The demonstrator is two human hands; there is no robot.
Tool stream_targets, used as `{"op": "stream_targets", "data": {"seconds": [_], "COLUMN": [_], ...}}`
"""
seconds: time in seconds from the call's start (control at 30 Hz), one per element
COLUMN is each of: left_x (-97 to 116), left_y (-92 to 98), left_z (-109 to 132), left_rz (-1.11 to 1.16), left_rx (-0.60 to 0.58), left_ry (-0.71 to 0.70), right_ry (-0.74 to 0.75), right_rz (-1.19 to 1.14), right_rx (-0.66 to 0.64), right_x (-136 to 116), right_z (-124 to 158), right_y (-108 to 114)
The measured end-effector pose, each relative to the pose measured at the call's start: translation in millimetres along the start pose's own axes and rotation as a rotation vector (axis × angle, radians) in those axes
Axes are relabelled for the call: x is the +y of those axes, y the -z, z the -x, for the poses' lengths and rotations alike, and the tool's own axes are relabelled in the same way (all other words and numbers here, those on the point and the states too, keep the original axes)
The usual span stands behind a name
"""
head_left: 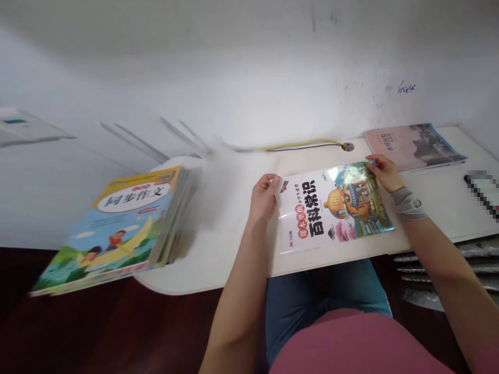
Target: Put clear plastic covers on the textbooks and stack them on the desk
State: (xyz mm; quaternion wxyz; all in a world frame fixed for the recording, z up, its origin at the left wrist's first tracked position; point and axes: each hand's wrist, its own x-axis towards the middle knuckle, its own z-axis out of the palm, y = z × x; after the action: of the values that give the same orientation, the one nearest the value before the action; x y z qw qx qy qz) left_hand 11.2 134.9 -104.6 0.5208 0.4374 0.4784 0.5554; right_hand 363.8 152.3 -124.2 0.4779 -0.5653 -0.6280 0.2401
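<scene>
A glossy book (317,213) with large black Chinese characters and a cartoon gourd house on its cover is held over the white table in front of me. My left hand (265,196) pinches its left upper corner between thumb and fingers. At the opposite upper corner, my right hand (384,170) grips the book, with a grey band on that wrist. The cover faces up and lies sideways to me. Whether the book's underside touches the table, I cannot tell.
A stack of books (125,218) stands at the table's left end, a yellow and blue cover on top. Pink-covered books (405,145) lie at the back right, near a phone-like pixelated object (483,192). Cables (304,144) enter a hole by the wall. The white table (218,244) has a rounded left edge.
</scene>
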Motion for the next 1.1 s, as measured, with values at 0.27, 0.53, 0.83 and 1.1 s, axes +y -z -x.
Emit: {"op": "stream_targets", "data": {"seconds": [0.27,0.53,0.83,1.1], "left_x": [-5,-26,-25,-14], "left_y": [-5.0,-2.7,-5.8,-42.6], "left_z": [-1,-13,-14,3], "left_rz": [-0.157,-0.264,-1.003,-1.562], "left_rx": [0.104,0.191,0.206,0.004], "left_ry": [0.026,0.194,0.111,-0.258], "right_ry": [-0.134,-0.262,-0.277,-0.158], "right_rz": [-0.245,0.249,0.667,1.032], "right_rx": [0.027,-0.013,-0.119,-0.135], "right_x": [-5,-4,2,-20], "right_z": [-1,-5,-8,2], "right_y": [1,-12,-21,-22]}}
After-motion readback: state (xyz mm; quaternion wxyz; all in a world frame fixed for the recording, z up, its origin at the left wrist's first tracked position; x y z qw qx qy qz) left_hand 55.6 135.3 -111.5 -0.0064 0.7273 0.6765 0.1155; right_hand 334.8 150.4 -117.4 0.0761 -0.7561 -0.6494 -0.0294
